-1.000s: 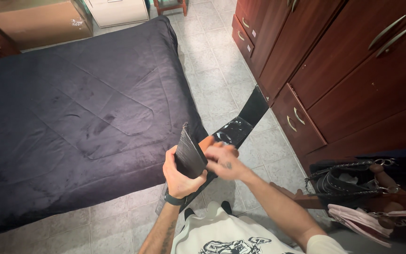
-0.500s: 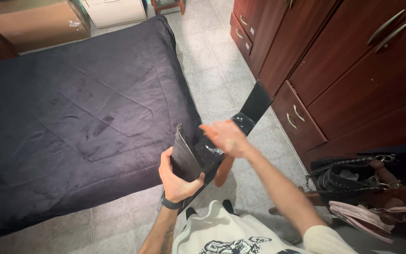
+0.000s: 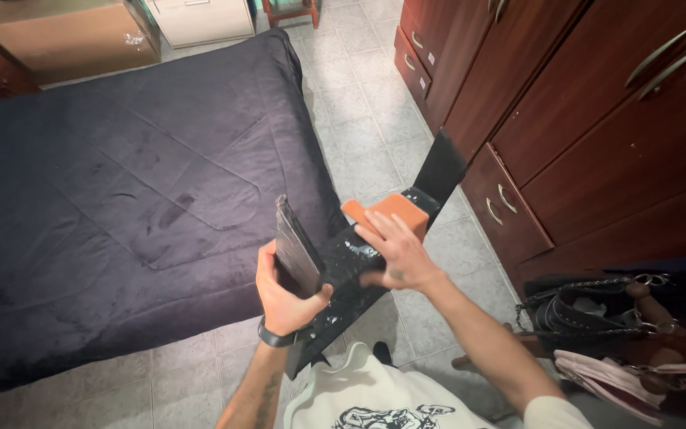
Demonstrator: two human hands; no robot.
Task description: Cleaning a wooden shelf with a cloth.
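My left hand grips the near end of a long black folding panel, whose short end flap stands up by my thumb. The panel runs up and to the right, its far flap raised near the wardrobe drawers. Pale smears and specks cover its middle. My right hand presses an orange sponge flat on the panel's upper part.
A bed with a dark blue quilt fills the left. A dark red wooden wardrobe with drawers stands on the right. Bags with chain straps hang at the lower right. Grey floor tiles lie between; a cardboard box is at the back.
My right hand has gone from the panel's near end up along it with the orange sponge. The panel and my left hand have shifted slightly up and left.
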